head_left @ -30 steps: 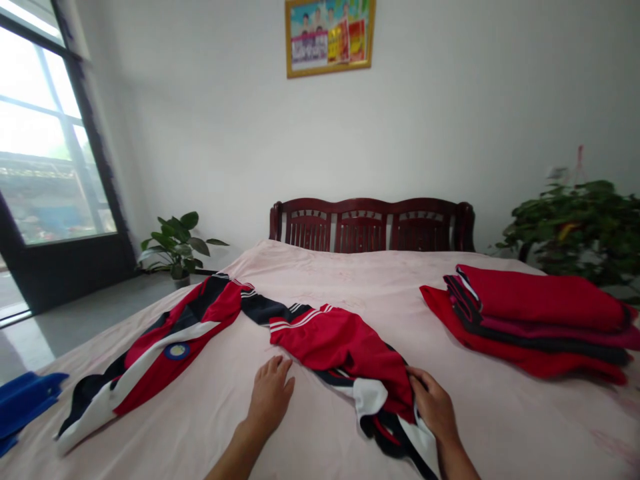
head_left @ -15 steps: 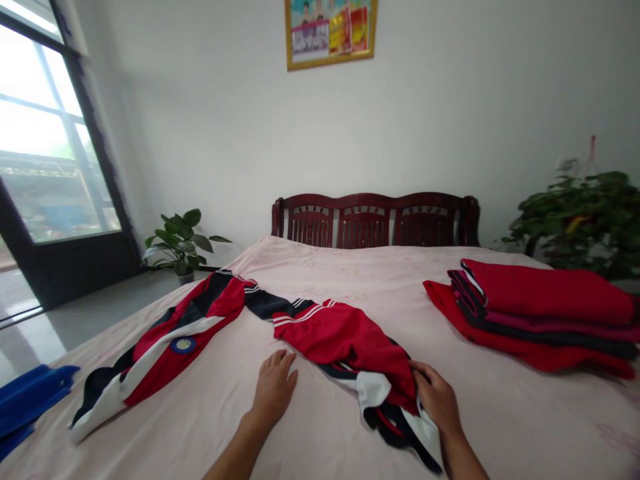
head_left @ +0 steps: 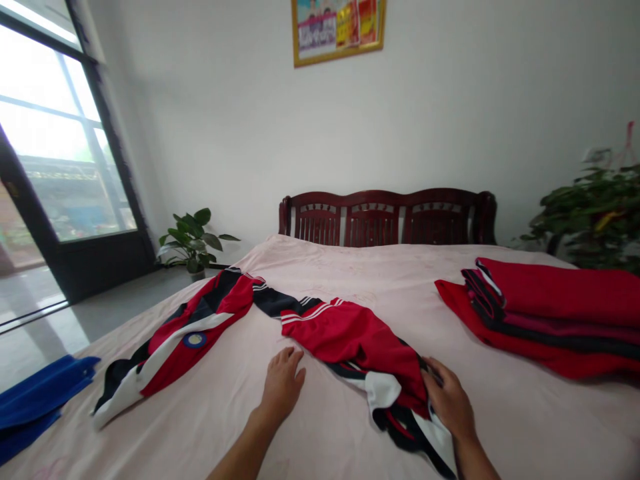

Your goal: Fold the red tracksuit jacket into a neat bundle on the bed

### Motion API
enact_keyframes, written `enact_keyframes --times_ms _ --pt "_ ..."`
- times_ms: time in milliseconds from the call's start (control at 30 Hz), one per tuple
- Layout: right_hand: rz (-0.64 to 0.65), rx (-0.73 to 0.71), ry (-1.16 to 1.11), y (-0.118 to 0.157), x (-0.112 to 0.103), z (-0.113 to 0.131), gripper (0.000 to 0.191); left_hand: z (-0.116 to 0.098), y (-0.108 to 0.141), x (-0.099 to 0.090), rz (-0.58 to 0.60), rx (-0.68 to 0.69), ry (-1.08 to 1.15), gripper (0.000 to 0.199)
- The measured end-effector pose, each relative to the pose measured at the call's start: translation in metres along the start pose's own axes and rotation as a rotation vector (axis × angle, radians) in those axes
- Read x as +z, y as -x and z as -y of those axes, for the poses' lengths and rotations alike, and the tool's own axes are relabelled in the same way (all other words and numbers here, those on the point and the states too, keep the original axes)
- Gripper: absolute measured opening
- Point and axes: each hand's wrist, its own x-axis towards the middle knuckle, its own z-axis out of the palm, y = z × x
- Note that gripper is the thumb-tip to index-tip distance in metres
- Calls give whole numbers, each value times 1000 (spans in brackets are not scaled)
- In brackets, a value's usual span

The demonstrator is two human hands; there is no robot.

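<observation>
A red, navy and white striped garment (head_left: 360, 340) lies crumpled on the pink bed sheet (head_left: 320, 427), in front of me and to the right. My right hand (head_left: 447, 397) is at its right edge, thumb and fingers on the cloth. My left hand (head_left: 284, 380) rests on the sheet just left of the garment, fingers slightly bent and apart, holding nothing. Another part in the same colours, with a round blue badge (head_left: 195, 339), stretches out at the left. The two parts meet near the dark striped cuff (head_left: 280, 301).
Folded red and dark clothes (head_left: 565, 293) are stacked on the right of the bed. A blue cloth (head_left: 40, 400) lies at the left edge. Beyond are a dark wooden headboard (head_left: 380, 217), potted plants (head_left: 193, 240) and a glass door (head_left: 75, 167).
The whole view has shifted slightly, so things appear farther right. Both hands keep nearly the same places relative to the garment.
</observation>
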Motion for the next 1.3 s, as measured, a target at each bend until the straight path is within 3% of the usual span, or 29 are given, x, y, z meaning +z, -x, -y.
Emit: enact_keyframes --times_ms 233,433,600,833,1300 --pt "109 -8 78 4 2 11 65 -2 1 -2 -25 11 34 43" --pt "172 -43 118 11 0 20 54 -9 7 -6 -21 206 234 45" --pt "184 -44 132 13 0 20 52 -11 10 -3 61 303 167 47" --pt "174 -14 106 14 -1 19 53 -1 7 7 4 350 144 38" --pt "163 33 123 11 -3 18 56 -6 9 -1 20 308 199 38"
